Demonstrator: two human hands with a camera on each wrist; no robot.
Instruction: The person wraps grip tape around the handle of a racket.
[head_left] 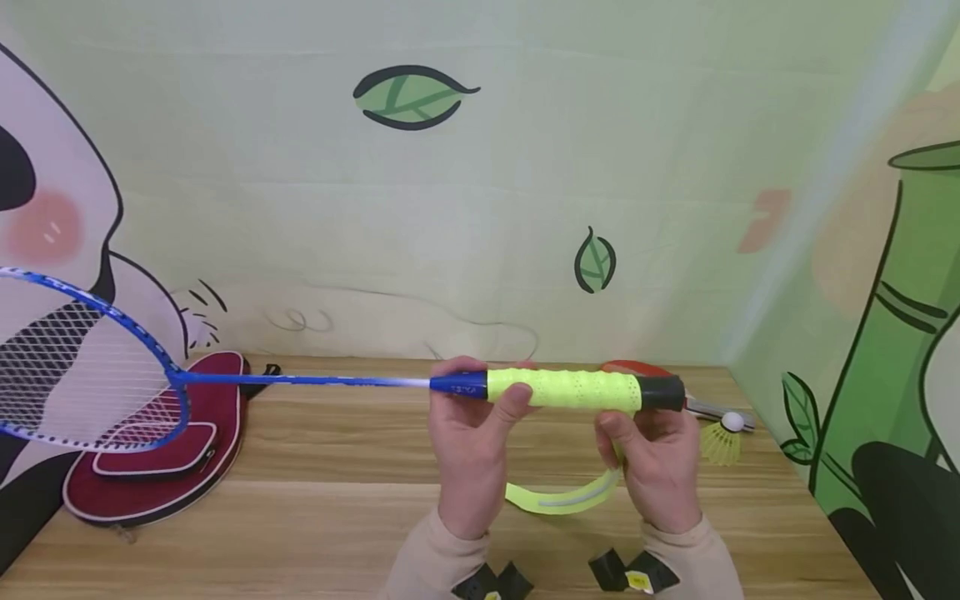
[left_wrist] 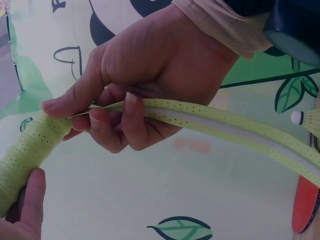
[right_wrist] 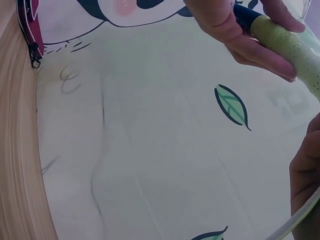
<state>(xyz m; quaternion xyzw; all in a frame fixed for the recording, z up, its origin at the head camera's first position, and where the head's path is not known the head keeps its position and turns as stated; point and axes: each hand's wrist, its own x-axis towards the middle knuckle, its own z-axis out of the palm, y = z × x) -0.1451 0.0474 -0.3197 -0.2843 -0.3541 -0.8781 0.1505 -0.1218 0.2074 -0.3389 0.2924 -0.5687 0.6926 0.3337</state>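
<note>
Above the worktop (head_left: pixel 337 525), our raised left hand (head_left: pixel 471 450) grips the racket (head_left: pixel 315 380) by its handle (head_left: pixel 570 390); our right hand (head_left: pixel 662 467) pinches yellow tape (head_left: pixel 566 501). The racket runs level, crosswise, head (head_left: pixel 142 337) pointing left.

- Racket (head_left: pixel 337 381): above the worktop (head_left: pixel 300 533), extending leftward.
- Tape (head_left: pixel 570 502): below the racket.
- Bag (head_left: pixel 168 468): on worktop, left.
- Shuttlecock (head_left: pixel 722 442): on worktop, right.
- Backdrop (head_left: pixel 525 167): behind.
</note>
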